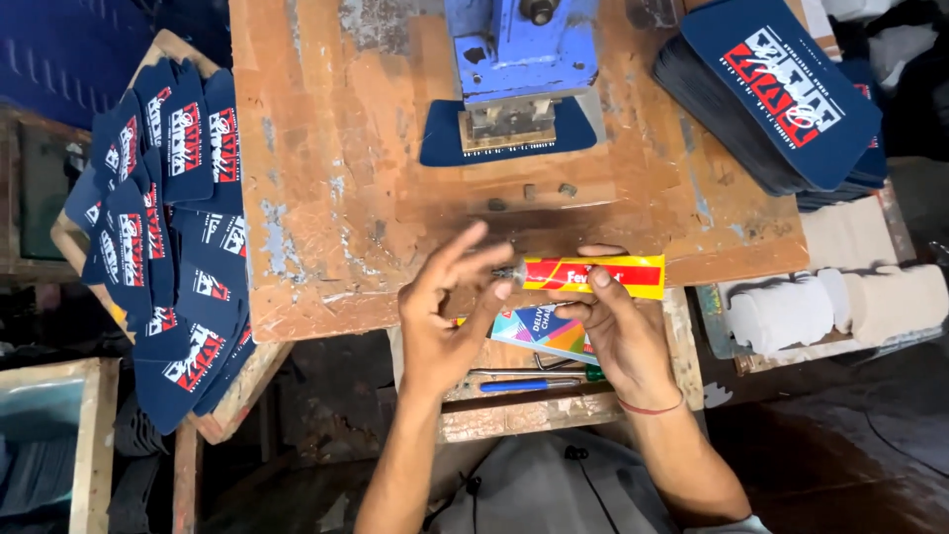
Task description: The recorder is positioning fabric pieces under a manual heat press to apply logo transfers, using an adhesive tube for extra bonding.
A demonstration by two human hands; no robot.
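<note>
My right hand grips a red and yellow glue tube, held level just above the near edge of the wooden workbench. My left hand is at the tube's nozzle end, thumb and forefinger pinching the small cap while the other fingers fan out. A navy blue printed piece lies on the bench under the blue metal press, beyond both hands.
A stack of navy printed pieces sits at the bench's right end, and several more are spread on a wooden stand at left. Below the hands lie a colourful card, a blue pen and a metal tool. White rolls rest at right.
</note>
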